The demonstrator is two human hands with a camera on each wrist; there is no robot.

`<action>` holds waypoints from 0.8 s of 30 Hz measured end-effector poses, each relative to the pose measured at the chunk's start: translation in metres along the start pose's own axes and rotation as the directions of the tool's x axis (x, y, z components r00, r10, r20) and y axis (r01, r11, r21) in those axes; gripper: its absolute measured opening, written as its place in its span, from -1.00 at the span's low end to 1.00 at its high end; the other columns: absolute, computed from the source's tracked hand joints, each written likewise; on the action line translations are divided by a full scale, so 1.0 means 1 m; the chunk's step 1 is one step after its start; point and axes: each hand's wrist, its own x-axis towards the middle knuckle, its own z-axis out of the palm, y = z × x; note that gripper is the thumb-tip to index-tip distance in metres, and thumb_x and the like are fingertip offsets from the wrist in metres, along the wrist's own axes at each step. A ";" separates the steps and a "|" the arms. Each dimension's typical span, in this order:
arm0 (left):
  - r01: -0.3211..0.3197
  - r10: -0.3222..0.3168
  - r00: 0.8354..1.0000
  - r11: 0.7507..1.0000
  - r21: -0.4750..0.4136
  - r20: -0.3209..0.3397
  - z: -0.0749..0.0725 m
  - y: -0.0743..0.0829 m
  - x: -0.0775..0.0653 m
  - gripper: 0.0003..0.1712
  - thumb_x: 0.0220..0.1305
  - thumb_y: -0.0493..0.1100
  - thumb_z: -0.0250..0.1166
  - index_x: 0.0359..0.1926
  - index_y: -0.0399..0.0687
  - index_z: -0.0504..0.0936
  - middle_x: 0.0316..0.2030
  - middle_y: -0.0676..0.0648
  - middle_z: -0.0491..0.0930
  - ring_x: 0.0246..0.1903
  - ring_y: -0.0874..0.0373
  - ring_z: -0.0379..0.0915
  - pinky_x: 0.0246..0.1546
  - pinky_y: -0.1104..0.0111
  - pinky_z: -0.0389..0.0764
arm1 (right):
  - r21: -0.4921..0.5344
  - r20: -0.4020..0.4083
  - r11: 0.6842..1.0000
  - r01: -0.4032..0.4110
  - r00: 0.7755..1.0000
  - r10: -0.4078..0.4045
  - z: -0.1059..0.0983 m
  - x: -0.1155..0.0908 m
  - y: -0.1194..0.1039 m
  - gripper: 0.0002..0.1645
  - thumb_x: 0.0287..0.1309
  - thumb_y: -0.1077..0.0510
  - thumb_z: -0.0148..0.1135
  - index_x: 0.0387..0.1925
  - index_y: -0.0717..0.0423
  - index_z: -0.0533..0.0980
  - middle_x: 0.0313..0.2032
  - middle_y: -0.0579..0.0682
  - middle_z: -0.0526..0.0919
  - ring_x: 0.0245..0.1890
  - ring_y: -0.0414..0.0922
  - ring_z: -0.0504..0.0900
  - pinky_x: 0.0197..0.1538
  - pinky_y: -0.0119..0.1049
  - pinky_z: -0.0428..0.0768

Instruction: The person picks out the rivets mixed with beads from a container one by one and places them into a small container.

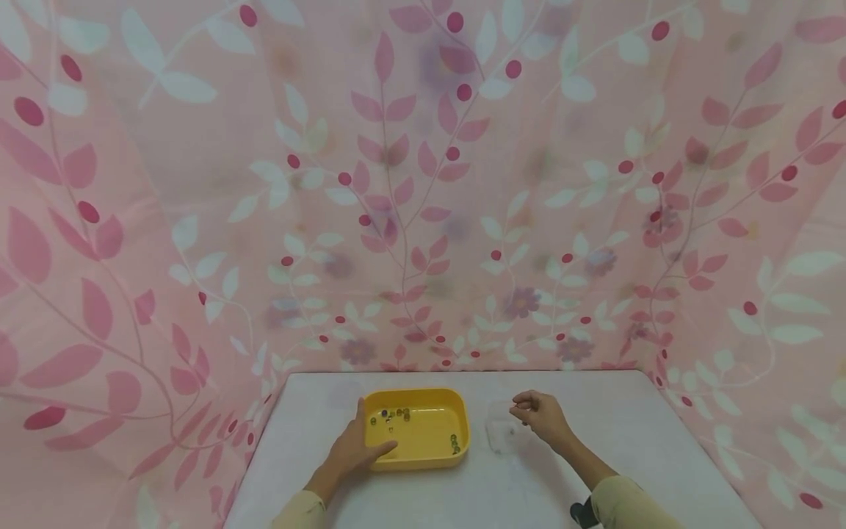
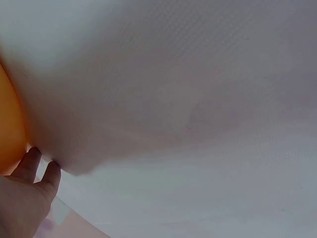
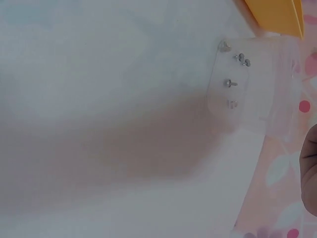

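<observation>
My left hand [image 1: 353, 444] holds the left end of a yellow tray [image 1: 426, 463], its thumb over the front rim. In the left wrist view, fingertips lie against the tray's outer wall [image 2: 9, 119]. Small shiny pieces [image 1: 399, 413] are scattered in the tray's back left, with a few more at its front right. Right of the tray stands a clear plastic box [image 3: 260, 89] with several small metal screws [image 3: 230, 83] in it. Above this box is my right hand [image 1: 543, 419], fingers bent and fingertips close together; I cannot tell whether they pinch something.
Tray and box stand side by side on a white-covered table [image 1: 595, 411]. A pink curtain with leaf patterns [image 1: 410, 220] hangs behind the table's far edge and along both sides. A dark object [image 1: 583, 513] sits at the right wrist.
</observation>
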 end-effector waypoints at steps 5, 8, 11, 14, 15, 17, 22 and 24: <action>0.013 -0.012 1.000 1.000 -0.009 0.006 0.001 -0.002 0.002 0.53 -0.09 0.43 0.44 0.55 -0.26 -0.27 0.30 -0.43 0.36 0.17 -0.18 0.43 0.15 -0.10 0.45 | -0.002 -0.013 1.000 -0.020 1.000 0.020 -0.001 -0.003 0.006 -0.82 0.06 0.19 0.46 -0.33 0.20 0.64 -0.45 0.00 0.73 -0.54 -0.19 0.57 -0.53 -0.37 0.51; 0.017 -0.017 1.000 1.000 -0.014 0.009 0.000 -0.001 0.002 0.52 -0.08 0.41 0.45 0.56 -0.25 -0.27 0.31 -0.43 0.35 0.16 -0.17 0.43 0.16 -0.10 0.45 | -0.002 -0.014 1.000 -0.025 1.000 0.025 -0.001 -0.003 0.009 -0.85 0.06 0.18 0.46 -0.34 0.15 0.66 -0.46 -0.04 0.73 -0.55 -0.21 0.57 -0.54 -0.37 0.49; 0.017 -0.017 1.000 1.000 -0.016 0.008 -0.002 0.000 0.001 0.53 -0.08 0.40 0.46 0.55 -0.26 -0.28 0.31 -0.43 0.35 0.14 -0.15 0.44 0.15 -0.11 0.45 | 0.011 -0.007 1.000 -0.019 1.000 0.020 0.000 -0.004 0.011 -0.87 0.08 0.19 0.44 -0.34 0.16 0.66 -0.46 -0.04 0.74 -0.55 -0.22 0.57 -0.54 -0.37 0.49; 0.023 -0.023 1.000 1.000 -0.011 0.018 -0.003 -0.001 0.002 0.53 -0.08 0.41 0.45 0.56 -0.25 -0.30 0.32 -0.42 0.34 0.14 -0.13 0.43 0.17 -0.09 0.44 | 0.038 0.000 0.999 -0.025 1.000 0.025 0.001 -0.004 0.010 -0.88 0.09 0.20 0.44 -0.33 0.17 0.67 -0.46 -0.01 0.74 -0.55 -0.21 0.58 -0.55 -0.37 0.48; 0.013 -0.013 1.000 1.000 -0.009 0.015 -0.003 -0.002 0.002 0.54 -0.07 0.41 0.46 0.55 -0.27 -0.30 0.31 -0.43 0.34 0.14 -0.15 0.43 0.16 -0.11 0.44 | 0.041 0.004 0.999 -0.016 1.000 0.016 0.002 -0.005 0.010 -0.86 0.09 0.21 0.43 -0.33 0.20 0.66 -0.45 0.02 0.74 -0.55 -0.19 0.58 -0.55 -0.36 0.49; 0.000 0.000 1.000 1.000 -0.016 0.010 -0.003 -0.003 0.003 0.53 -0.07 0.39 0.46 0.55 -0.30 -0.29 0.31 -0.46 0.34 0.16 -0.18 0.43 0.17 -0.11 0.43 | 0.047 0.011 0.999 -0.023 1.000 0.022 0.003 -0.006 0.010 -0.85 0.09 0.20 0.43 -0.32 0.20 0.67 -0.43 0.06 0.75 -0.53 -0.16 0.60 -0.54 -0.37 0.50; -0.030 0.030 1.000 0.999 -0.033 0.007 0.000 -0.006 0.004 0.53 -0.07 0.40 0.45 0.53 -0.35 -0.27 0.31 -0.50 0.31 0.24 -0.29 0.38 0.24 -0.13 0.39 | 0.051 0.015 0.998 -0.049 0.999 0.049 0.006 -0.009 0.017 -0.83 0.09 0.18 0.45 -0.29 0.19 0.67 -0.40 0.07 0.76 -0.49 -0.11 0.63 -0.51 -0.39 0.50; -0.032 0.032 0.999 0.999 -0.026 0.006 0.002 -0.008 0.004 0.53 -0.07 0.42 0.44 0.53 -0.35 -0.26 0.32 -0.50 0.30 0.26 -0.30 0.36 0.26 -0.13 0.37 | 0.058 0.010 0.997 -0.050 0.999 0.049 0.008 -0.010 0.021 -0.81 0.07 0.17 0.46 -0.29 0.19 0.67 -0.41 0.05 0.76 -0.50 -0.12 0.62 -0.52 -0.40 0.49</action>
